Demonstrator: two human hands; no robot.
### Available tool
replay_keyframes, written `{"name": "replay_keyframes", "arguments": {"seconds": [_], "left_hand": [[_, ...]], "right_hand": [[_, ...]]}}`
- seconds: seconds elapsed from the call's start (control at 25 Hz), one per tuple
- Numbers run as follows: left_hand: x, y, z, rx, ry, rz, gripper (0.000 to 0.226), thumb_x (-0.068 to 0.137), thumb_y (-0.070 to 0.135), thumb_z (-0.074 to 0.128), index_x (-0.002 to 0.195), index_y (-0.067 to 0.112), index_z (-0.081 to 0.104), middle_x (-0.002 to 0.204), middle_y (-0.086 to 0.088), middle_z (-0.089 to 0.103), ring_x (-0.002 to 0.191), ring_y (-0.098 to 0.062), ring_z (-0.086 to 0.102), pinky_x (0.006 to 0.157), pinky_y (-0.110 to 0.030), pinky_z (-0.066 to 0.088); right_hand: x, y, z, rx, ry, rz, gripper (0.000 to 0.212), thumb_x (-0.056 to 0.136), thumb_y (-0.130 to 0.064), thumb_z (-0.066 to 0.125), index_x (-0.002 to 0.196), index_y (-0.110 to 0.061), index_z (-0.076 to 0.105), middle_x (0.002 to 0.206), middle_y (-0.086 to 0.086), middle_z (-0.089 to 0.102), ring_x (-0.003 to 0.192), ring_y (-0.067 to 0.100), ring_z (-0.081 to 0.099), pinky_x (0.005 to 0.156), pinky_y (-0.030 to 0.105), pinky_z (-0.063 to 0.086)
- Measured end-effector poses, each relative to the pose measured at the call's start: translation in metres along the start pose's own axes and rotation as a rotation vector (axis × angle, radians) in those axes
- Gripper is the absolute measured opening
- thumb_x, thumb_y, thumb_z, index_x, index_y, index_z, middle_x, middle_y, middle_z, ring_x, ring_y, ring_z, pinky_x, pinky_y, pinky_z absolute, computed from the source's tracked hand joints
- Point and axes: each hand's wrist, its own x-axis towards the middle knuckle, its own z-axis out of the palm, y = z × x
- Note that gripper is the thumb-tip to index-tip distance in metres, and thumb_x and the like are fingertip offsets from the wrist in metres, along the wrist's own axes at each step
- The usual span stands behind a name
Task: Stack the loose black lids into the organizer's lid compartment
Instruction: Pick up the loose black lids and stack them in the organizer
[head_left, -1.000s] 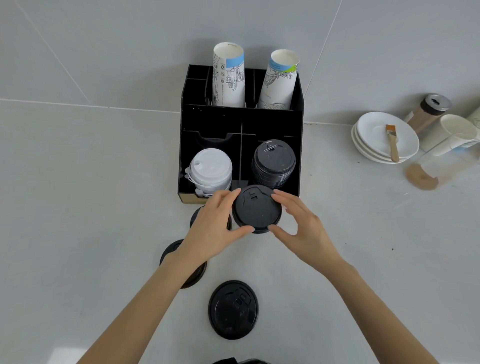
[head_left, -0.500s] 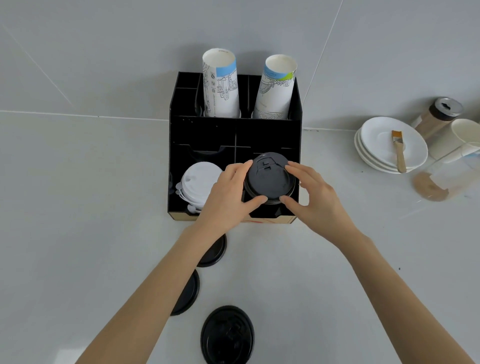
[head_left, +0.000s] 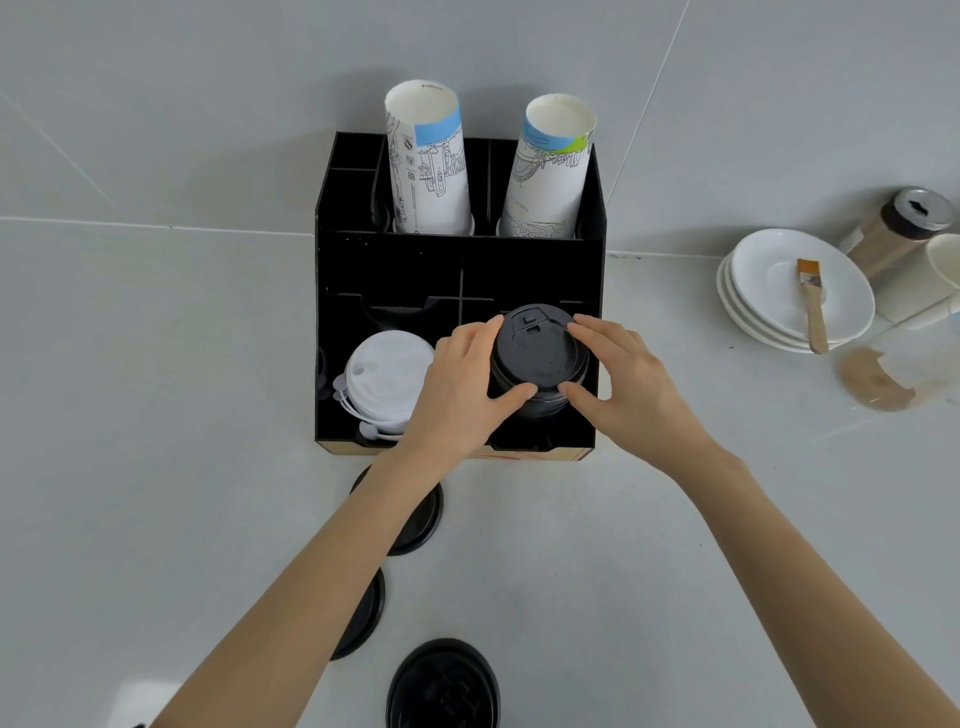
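Observation:
A black lid (head_left: 537, 347) sits on top of the stack of black lids in the front right compartment of the black organizer (head_left: 395, 265). My left hand (head_left: 462, 387) grips the lid's left edge and my right hand (head_left: 623, 387) grips its right edge. Three loose black lids lie on the counter in front of the organizer: one (head_left: 421, 514) and another (head_left: 363, 613) partly hidden under my left forearm, the third (head_left: 444, 686) at the bottom edge.
White lids (head_left: 387, 376) fill the front left compartment. Two paper cup stacks (head_left: 428, 161) (head_left: 550, 166) stand in the back of the organizer. At the right are stacked white plates (head_left: 769, 291) with a brush (head_left: 811, 304), a shaker jar (head_left: 901, 228) and a clear container (head_left: 904, 364).
Both hands carried the black lid from in front of the organizer up onto the black lid stack in the front right compartment. The view shifted forward slightly.

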Motion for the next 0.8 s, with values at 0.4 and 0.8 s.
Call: {"name": "replay_keyframes", "arguments": {"seconds": [0.4, 0.8], "left_hand": [[-0.002, -0.001, 0.007, -0.002, 0.02, -0.017, 0.07, 0.081, 0.03, 0.061, 0.137, 0.014, 0.023, 0.138, -0.012, 0.036, 0.125, -0.026, 0.036, 0.103, -0.038, 0.035], [-0.008, -0.002, 0.002, 0.037, -0.021, -0.004, 0.069, 0.082, 0.029, 0.06, 0.137, 0.014, 0.021, 0.143, -0.01, 0.034, 0.127, -0.027, 0.037, 0.104, -0.044, 0.037]], "right_hand": [[-0.003, -0.002, 0.005, -0.031, -0.005, 0.012, 0.052, 0.084, -0.013, 0.056, 0.132, -0.008, 0.036, 0.145, 0.008, 0.037, 0.131, 0.026, 0.033, 0.109, 0.043, 0.03], [-0.013, -0.007, 0.012, 0.007, 0.045, 0.034, 0.053, 0.085, -0.014, 0.056, 0.133, -0.009, 0.035, 0.148, 0.008, 0.032, 0.134, 0.024, 0.031, 0.112, 0.036, 0.028]]}}
